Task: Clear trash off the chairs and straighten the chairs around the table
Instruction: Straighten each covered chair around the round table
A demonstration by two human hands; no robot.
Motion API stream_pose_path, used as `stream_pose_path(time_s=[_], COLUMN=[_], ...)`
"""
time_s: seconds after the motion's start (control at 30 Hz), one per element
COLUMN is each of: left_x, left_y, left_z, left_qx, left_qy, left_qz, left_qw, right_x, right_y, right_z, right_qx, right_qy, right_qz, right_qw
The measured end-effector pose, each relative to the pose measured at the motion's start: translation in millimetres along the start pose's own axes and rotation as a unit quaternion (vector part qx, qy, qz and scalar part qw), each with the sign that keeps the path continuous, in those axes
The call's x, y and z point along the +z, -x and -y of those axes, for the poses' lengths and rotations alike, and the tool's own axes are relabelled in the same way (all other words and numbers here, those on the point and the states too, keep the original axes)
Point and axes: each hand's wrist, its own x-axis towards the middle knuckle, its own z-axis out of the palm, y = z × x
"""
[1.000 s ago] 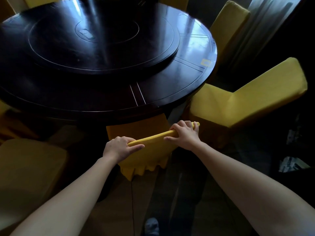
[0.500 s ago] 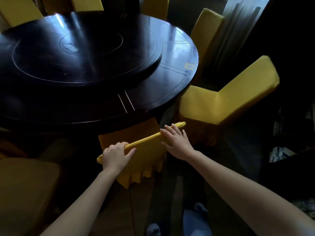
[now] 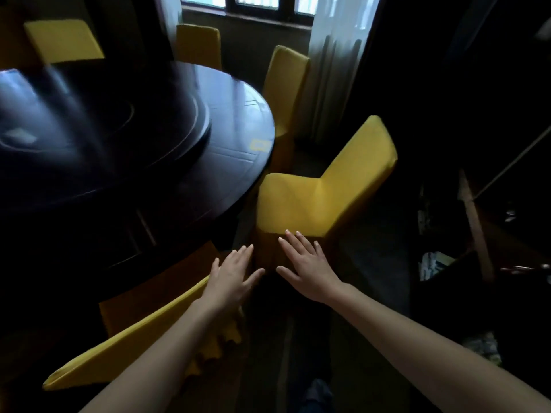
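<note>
Chairs ring the round dark table (image 3: 232, 162), and five yellow-covered ones can be counted in view: the near chair (image 3: 143, 332) tucked under the table edge below the left arm, the angled chair (image 3: 325, 186) ahead, and three more further round, one by the curtain (image 3: 286, 84), one beneath the window (image 3: 198, 46) and one at the far left (image 3: 64, 40). There is one table, carrying one raised turntable (image 3: 167, 123) at its middle. A second ago both hands gripped the top of the near chair's back; that grip has now been let go and the view has swung right toward the angled chair. That suggests the near chair is judged straight enough and the angled chair, which stands turned away from the table with its seat pulled clear of the edge, is the next to be squared up. The left hand (image 3: 232, 278) is spread flat, fingers apart, holding nothing, just above the near chair's back. The right hand (image 3: 304, 266) is likewise splayed and empty, reaching toward the front corner of the angled chair's seat; whether it touches the cover cannot be told. No trash shows on any visible seat.
</note>
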Motion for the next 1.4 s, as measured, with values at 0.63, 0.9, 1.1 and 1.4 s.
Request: stream_pose_path(time_s=[0.63, 0.9, 1.1, 1.4], left_x=[47.1, 62.4, 77.8, 79.8], left_y=[-182.2, -232.5, -290.5, -432.5], left_z=[-265.4, -321.5, -360.7, -411.6], left_qx=[0.188, 0.235, 0.285, 0.274], left_qy=[-0.105, -0.132, -0.115, -0.115], left_qz=[0.020, 0.030, 0.014, 0.004], left_qw=[0.976, 0.963, 0.951, 0.955], right_x=[-97.9, -110.3, -126.2, -180.2], right_y=[32.3, 27.8, 8.0, -77.5], right_z=[-271.0, -336.7, -389.4, -493.3], right_qx=[0.170, 0.206, 0.224, 0.260], right_qy=[-0.061, -0.037, -0.023, -0.023], right_qz=[-0.072, -0.072, -0.049, -0.024], right_qw=[0.981, 0.975, 0.973, 0.965])
